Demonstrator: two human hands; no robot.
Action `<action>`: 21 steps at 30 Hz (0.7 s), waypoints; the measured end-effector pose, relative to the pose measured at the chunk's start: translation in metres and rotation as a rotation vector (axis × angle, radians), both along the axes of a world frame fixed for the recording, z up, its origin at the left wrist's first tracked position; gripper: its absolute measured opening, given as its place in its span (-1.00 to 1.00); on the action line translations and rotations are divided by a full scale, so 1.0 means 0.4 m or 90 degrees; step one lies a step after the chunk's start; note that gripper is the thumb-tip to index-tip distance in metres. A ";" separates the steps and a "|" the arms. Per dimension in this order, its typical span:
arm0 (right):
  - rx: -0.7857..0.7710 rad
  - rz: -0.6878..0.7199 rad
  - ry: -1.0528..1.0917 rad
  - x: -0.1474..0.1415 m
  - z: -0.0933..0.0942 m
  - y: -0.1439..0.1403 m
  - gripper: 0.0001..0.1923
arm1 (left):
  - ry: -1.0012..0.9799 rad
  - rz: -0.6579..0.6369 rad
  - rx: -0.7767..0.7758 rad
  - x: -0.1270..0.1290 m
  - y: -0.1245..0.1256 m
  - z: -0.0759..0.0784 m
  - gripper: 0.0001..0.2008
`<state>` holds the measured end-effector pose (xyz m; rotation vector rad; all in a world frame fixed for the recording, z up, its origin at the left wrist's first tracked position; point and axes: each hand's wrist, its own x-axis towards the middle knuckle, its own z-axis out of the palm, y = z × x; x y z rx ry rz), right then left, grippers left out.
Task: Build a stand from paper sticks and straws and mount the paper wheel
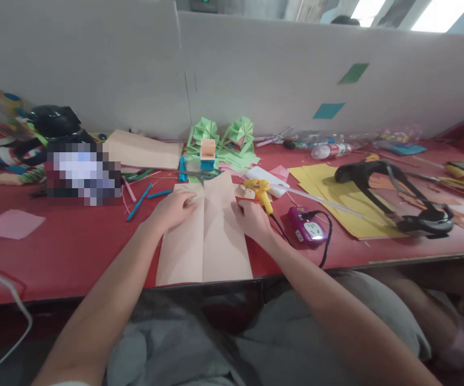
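Note:
A sheet of light tan paper (226, 236) with a crease down its middle lies unfolded on the red table, its near edge at the table's front. My left hand (178, 208) rests on the upper left part of the sheet, fingers loosely bent and thumb apart from them. Over the sheet's right edge lies my right hand (253, 219), also loosely bent, with a small gap between thumb and fingers. Neither hand visibly grips anything. Just beyond the right hand is a yellow hot glue gun (261, 193) with a clear glue stick in its back.
Two green folded-paper pieces (240, 134) and a small tan-and-blue paper box (208, 153) stand behind the sheet. To the right are a purple power strip (310, 228), yellow paper (332, 201) and a black strap frame (393, 195). Blue paper rolls (139, 202) lie left.

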<state>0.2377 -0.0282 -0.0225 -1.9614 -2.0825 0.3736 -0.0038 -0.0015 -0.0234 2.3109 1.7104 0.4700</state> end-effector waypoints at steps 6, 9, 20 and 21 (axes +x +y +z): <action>-0.002 -0.006 -0.055 -0.005 0.005 0.012 -0.52 | 0.040 0.002 -0.024 0.003 0.004 -0.017 -0.61; -0.024 -0.008 -0.078 -0.006 0.009 0.013 -0.54 | 0.048 0.027 -0.029 0.004 0.006 -0.021 -0.61; -0.036 0.014 -0.114 -0.004 0.020 0.008 -0.61 | 0.045 0.022 -0.052 0.004 0.014 -0.021 -0.61; -0.036 0.016 -0.116 -0.004 0.020 0.007 -0.62 | 0.047 0.026 -0.053 0.005 0.013 -0.021 -0.60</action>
